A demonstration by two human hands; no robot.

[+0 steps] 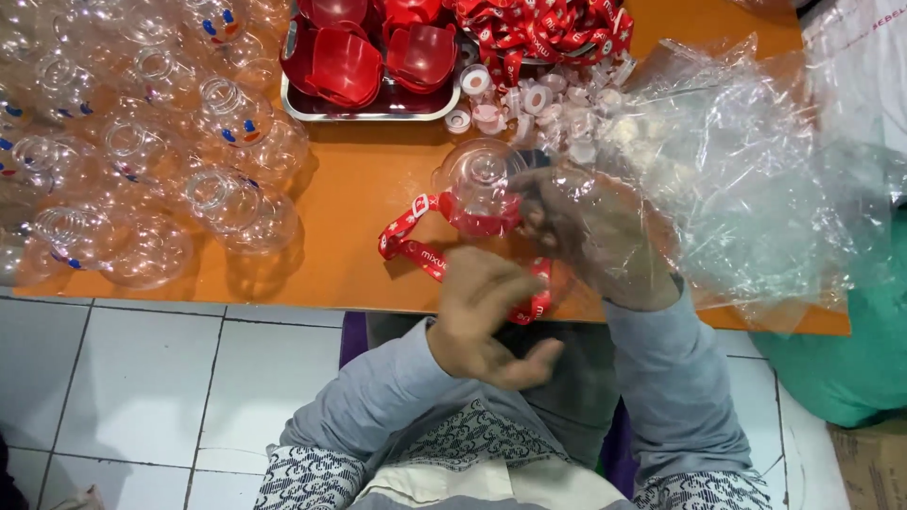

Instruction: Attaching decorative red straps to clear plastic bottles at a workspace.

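Note:
My right hand (578, 234) grips a clear round plastic bottle (479, 179) fitted with a red collar, above the orange table (359, 189). A red printed strap (416, 247) hangs from the collar and loops down under my left hand (484, 316). That hand hovers at the table's near edge, fingers bent loosely, touching or just above the strap; whether it holds the strap I cannot tell. A clear plastic bag (718, 179) lies over my right wrist and partly veils that hand.
Several clear round bottles (142, 142) crowd the table's left side. A metal tray (378, 111) with red lids stands at the back, beside a pile of red straps (539, 28) and small white caps (529, 104). White tiled floor lies below left; a green bag (850, 359) lies at right.

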